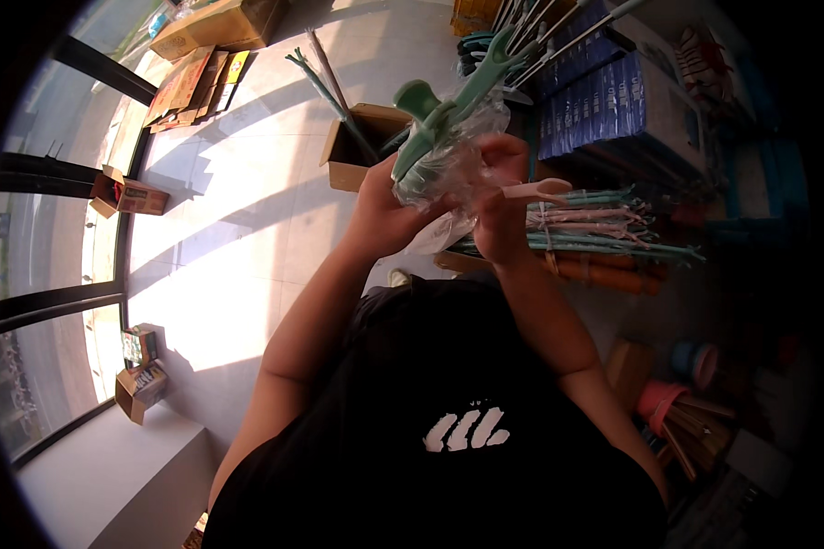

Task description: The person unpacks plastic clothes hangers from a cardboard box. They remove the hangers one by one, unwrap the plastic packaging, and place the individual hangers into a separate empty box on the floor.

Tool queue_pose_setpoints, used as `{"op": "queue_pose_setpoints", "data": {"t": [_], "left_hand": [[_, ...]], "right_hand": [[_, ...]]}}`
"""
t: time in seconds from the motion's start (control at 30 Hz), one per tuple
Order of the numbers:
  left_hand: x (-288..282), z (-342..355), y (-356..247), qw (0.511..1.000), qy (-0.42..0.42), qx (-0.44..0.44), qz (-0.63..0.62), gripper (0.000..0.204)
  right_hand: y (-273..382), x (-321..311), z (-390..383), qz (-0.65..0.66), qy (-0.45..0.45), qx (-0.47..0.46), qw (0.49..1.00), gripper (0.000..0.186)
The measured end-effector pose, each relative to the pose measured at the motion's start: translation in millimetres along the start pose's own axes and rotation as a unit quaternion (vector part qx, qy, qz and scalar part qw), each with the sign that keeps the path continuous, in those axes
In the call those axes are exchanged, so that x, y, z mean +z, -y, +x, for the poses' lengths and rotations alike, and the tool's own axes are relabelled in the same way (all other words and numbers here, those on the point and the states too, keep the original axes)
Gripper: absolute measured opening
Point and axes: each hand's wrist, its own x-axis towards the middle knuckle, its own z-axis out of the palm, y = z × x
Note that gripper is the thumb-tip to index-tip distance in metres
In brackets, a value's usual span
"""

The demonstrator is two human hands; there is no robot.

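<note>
In front of my chest, both hands hold a crumpled clear plastic bag point(450, 169). Pale green plastic pieces point(418, 99) with rounded, cupped ends stick out of its top; their exact kind I cannot make out. My left hand point(386, 212) is closed around the bag's lower left side, against the green plastic. On the other side my right hand point(502, 206) has its fingers bent at the bag. A pale pink, flat-ended plastic piece point(538, 189) juts out to the right from that hand. The fingertips are partly hidden by the film.
An open cardboard box point(346, 169) with long green and brown sticks stands beyond my left hand. Bundles of green and pink sticks point(595, 220) lie to the right. Blue-wrapped packages point(595, 110) are stacked farther right. Flattened cardboard point(192, 91) lies by the windows at left.
</note>
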Motion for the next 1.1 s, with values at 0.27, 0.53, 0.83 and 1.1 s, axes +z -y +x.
{"op": "queue_pose_setpoints", "data": {"t": [0.27,0.53,0.83,1.1], "left_hand": [[15.9,-1.2,-7.9,1.0,-0.007,-0.018,0.005,0.029],[14.1,2.7,-2.0,0.987,0.018,0.141,-0.071,0.017],[16.0,4.7,0.7,0.993,-0.02,0.111,-0.018,0.048],[5.5,3.0,1.3,0.982,-0.013,0.154,0.111,0.031]], "right_hand": [[28.7,11.6,15.8,0.033,-0.136,0.007,0.99,0.027],[33.0,11.6,25.5,0.057,-0.122,0.065,0.989,0.035],[31.8,8.9,27.6,0.134,-0.027,0.097,0.986,0.04],[37.2,12.5,27.6,0.042,0.024,0.064,0.997,0.035]]}}
